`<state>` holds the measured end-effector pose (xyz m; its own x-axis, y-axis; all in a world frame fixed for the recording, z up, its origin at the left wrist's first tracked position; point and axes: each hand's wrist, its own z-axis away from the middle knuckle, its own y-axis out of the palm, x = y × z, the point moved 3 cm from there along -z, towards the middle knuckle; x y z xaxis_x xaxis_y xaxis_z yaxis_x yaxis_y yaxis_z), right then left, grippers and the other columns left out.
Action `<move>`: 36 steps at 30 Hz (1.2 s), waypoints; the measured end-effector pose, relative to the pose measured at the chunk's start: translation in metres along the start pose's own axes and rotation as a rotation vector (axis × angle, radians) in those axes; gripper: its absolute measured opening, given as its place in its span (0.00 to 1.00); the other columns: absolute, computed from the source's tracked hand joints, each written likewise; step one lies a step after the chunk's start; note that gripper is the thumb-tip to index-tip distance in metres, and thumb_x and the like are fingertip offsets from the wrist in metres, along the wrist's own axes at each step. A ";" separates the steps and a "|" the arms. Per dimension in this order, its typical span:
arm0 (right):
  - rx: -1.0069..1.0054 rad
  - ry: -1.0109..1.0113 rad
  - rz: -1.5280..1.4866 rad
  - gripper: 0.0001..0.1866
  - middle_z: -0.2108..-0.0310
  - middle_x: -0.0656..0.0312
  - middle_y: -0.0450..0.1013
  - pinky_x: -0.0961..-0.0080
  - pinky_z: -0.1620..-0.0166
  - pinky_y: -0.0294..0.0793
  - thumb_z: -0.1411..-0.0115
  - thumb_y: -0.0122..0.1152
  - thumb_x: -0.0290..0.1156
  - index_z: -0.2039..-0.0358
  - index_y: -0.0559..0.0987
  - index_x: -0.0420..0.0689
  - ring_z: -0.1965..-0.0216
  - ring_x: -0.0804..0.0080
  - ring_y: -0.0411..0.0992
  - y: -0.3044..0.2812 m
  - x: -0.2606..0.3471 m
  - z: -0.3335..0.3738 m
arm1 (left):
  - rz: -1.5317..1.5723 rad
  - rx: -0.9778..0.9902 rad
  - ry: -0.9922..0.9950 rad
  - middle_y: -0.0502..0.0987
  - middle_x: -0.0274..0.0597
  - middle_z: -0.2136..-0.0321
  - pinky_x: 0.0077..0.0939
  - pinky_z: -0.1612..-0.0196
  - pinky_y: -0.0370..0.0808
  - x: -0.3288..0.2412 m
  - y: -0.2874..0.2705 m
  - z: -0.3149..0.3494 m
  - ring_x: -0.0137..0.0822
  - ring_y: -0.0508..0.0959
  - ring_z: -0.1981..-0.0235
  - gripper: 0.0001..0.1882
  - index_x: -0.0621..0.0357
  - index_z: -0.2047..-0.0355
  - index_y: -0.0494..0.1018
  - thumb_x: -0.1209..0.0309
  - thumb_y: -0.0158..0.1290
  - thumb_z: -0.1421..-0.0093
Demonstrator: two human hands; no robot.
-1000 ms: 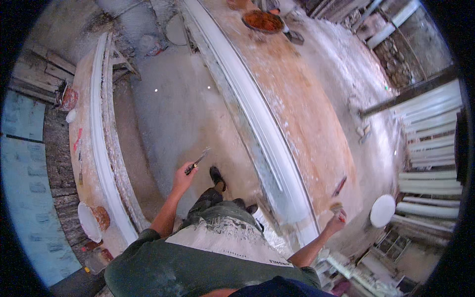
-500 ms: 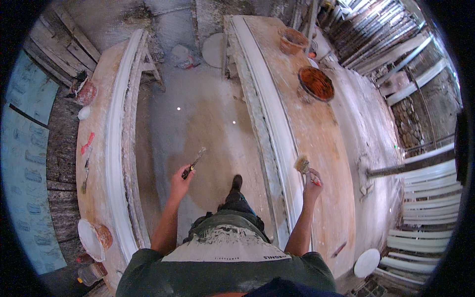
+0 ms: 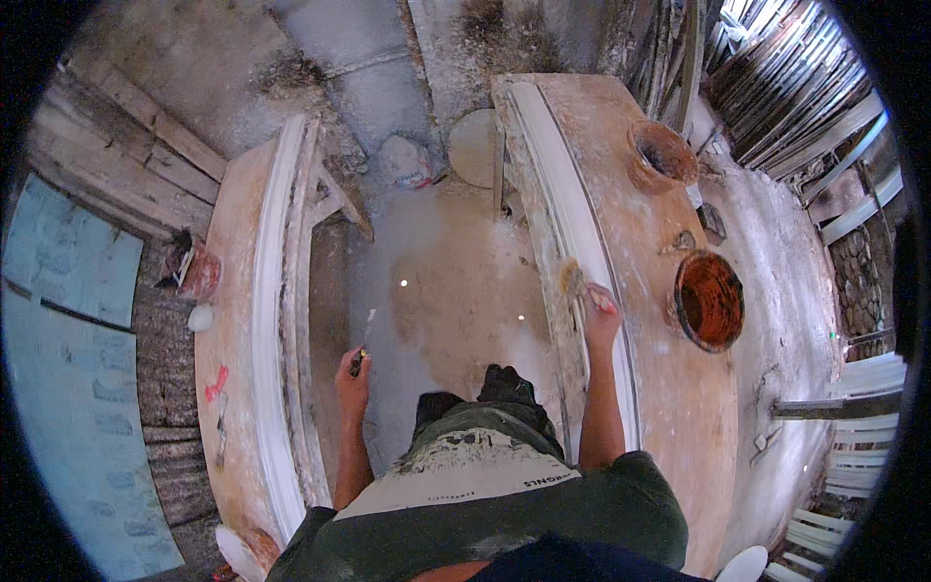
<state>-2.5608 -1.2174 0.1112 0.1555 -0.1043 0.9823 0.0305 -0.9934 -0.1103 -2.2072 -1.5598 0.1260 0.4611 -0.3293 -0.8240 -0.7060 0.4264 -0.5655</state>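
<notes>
With the right bench (image 3: 679, 436) as reference, a brush (image 3: 570, 279) is clamped in the right hand (image 3: 601, 305) above its left edge, near the white moulding (image 3: 565, 199); contact cannot be told. A slim tool (image 3: 360, 360) is clamped in the left hand (image 3: 350, 376), well left of it. Two bowls (image 3: 715, 294) are supported on its right half.

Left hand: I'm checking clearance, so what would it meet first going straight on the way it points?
Probably the whitish bag, in line with the left hand and the blade it holds; depth is unclear, so the floor could come first.
</notes>
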 end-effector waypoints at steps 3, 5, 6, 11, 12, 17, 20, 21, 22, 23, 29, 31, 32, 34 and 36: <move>0.066 -0.031 0.010 0.07 0.66 0.63 0.77 0.81 0.55 0.70 0.45 0.63 0.22 0.64 0.80 0.38 0.62 0.78 0.73 0.057 0.027 -0.072 | 0.046 -0.040 -0.029 0.75 0.37 0.68 0.24 0.64 0.70 0.046 0.023 -0.060 0.29 0.72 0.69 0.15 0.60 0.54 0.74 0.69 0.56 0.40; 0.052 -0.078 0.028 0.08 0.65 0.63 0.77 0.80 0.54 0.70 0.45 0.63 0.22 0.64 0.80 0.38 0.61 0.77 0.73 0.082 0.029 -0.118 | 0.088 0.014 -0.076 0.76 0.38 0.65 0.26 0.61 0.71 0.034 0.045 -0.101 0.31 0.73 0.66 0.15 0.59 0.54 0.74 0.68 0.55 0.40; 0.031 -0.112 0.028 0.08 0.64 0.63 0.77 0.80 0.54 0.70 0.45 0.62 0.22 0.64 0.80 0.38 0.60 0.77 0.73 0.090 0.020 -0.137 | 0.096 0.045 -0.101 0.76 0.39 0.64 0.27 0.60 0.71 0.030 0.053 -0.120 0.32 0.74 0.65 0.15 0.59 0.54 0.74 0.68 0.55 0.40; -0.316 0.090 -0.086 0.10 0.65 0.59 0.77 0.79 0.68 0.75 0.42 0.60 0.26 0.60 0.78 0.38 0.63 0.72 0.77 0.118 -0.045 -0.216 | 0.020 0.077 -0.093 0.77 0.47 0.60 0.33 0.53 0.70 0.005 0.110 -0.241 0.37 0.75 0.58 0.16 0.61 0.53 0.74 0.65 0.54 0.39; -0.417 0.169 -0.054 0.11 0.65 0.56 0.77 0.80 0.75 0.74 0.41 0.59 0.28 0.58 0.76 0.39 0.65 0.69 0.79 0.119 -0.057 -0.228 | -0.020 0.103 -0.070 0.77 0.48 0.59 0.33 0.52 0.70 -0.016 0.118 -0.272 0.38 0.76 0.57 0.17 0.62 0.53 0.73 0.65 0.54 0.39; -0.554 0.225 -0.204 0.13 0.66 0.56 0.77 0.81 0.75 0.72 0.42 0.61 0.29 0.59 0.74 0.39 0.67 0.67 0.79 0.172 -0.112 -0.301 | -0.041 0.050 0.055 0.77 0.46 0.59 0.31 0.52 0.70 -0.001 0.171 -0.447 0.37 0.76 0.58 0.18 0.64 0.52 0.72 0.66 0.54 0.39; -0.608 0.244 -0.297 0.12 0.67 0.56 0.77 0.80 0.76 0.71 0.44 0.63 0.28 0.60 0.75 0.39 0.67 0.66 0.79 0.223 -0.130 -0.364 | 0.022 0.129 0.156 0.77 0.45 0.61 0.29 0.53 0.70 -0.062 0.201 -0.531 0.36 0.76 0.60 0.17 0.63 0.52 0.73 0.66 0.54 0.39; -0.617 0.228 -0.309 0.11 0.67 0.56 0.77 0.80 0.77 0.71 0.44 0.63 0.28 0.61 0.75 0.39 0.67 0.66 0.79 0.239 -0.141 -0.388 | 0.065 0.166 0.209 0.77 0.45 0.61 0.28 0.53 0.70 -0.080 0.206 -0.556 0.36 0.76 0.60 0.17 0.63 0.53 0.73 0.66 0.54 0.38; -0.621 0.197 -0.313 0.11 0.68 0.56 0.77 0.79 0.77 0.71 0.45 0.63 0.27 0.62 0.76 0.39 0.67 0.66 0.79 0.264 -0.139 -0.411 | 0.030 0.179 0.234 0.77 0.45 0.61 0.28 0.53 0.70 -0.090 0.209 -0.578 0.36 0.76 0.60 0.17 0.63 0.52 0.73 0.67 0.53 0.38; -0.622 0.159 -0.314 0.10 0.68 0.56 0.77 0.79 0.77 0.71 0.45 0.63 0.27 0.63 0.76 0.39 0.67 0.66 0.79 0.289 -0.133 -0.438 | 0.003 0.190 0.258 0.77 0.45 0.60 0.28 0.53 0.70 -0.099 0.217 -0.598 0.36 0.76 0.59 0.16 0.63 0.52 0.73 0.67 0.53 0.38; -0.470 0.129 -0.407 0.10 0.66 0.58 0.77 0.79 0.74 0.73 0.45 0.62 0.28 0.62 0.77 0.40 0.68 0.69 0.78 0.377 -0.164 -0.598 | 0.050 0.307 0.200 0.77 0.42 0.60 0.25 0.54 0.70 -0.159 0.298 -0.669 0.32 0.75 0.60 0.15 0.61 0.52 0.73 0.69 0.54 0.39; -0.347 0.266 -0.491 0.10 0.66 0.60 0.77 0.78 0.73 0.74 0.44 0.61 0.29 0.61 0.78 0.41 0.68 0.69 0.78 0.392 -0.154 -0.625 | 0.031 0.326 0.210 0.77 0.39 0.62 0.24 0.57 0.70 -0.151 0.318 -0.682 0.29 0.75 0.62 0.15 0.60 0.53 0.73 0.69 0.54 0.39; -0.306 0.275 -0.474 0.11 0.65 0.61 0.77 0.77 0.72 0.74 0.43 0.61 0.29 0.60 0.78 0.41 0.68 0.69 0.78 0.398 -0.146 -0.628 | 0.038 0.343 0.186 0.77 0.38 0.63 0.23 0.58 0.70 -0.143 0.325 -0.687 0.28 0.74 0.63 0.15 0.60 0.53 0.73 0.69 0.55 0.39; -0.278 0.154 -0.319 0.10 0.66 0.62 0.77 0.77 0.72 0.74 0.43 0.60 0.30 0.62 0.79 0.40 0.68 0.70 0.78 0.401 -0.129 -0.617 | -0.030 0.392 0.107 0.76 0.35 0.68 0.21 0.64 0.70 -0.166 0.332 -0.692 0.25 0.72 0.70 0.16 0.59 0.53 0.74 0.67 0.55 0.39; -0.215 0.078 0.089 0.08 0.66 0.61 0.78 0.76 0.69 0.74 0.42 0.59 0.30 0.66 0.80 0.39 0.66 0.72 0.77 0.397 -0.092 -0.587 | 0.026 0.422 0.109 0.75 0.33 0.70 0.20 0.67 0.69 -0.148 0.342 -0.711 0.23 0.70 0.72 0.16 0.59 0.53 0.74 0.66 0.55 0.39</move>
<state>-3.1421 -1.6299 0.0663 0.0711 -0.1869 0.9798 -0.1925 -0.9664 -0.1704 -2.8988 -1.9643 0.0804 0.3709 -0.3915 -0.8421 -0.4247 0.7349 -0.5287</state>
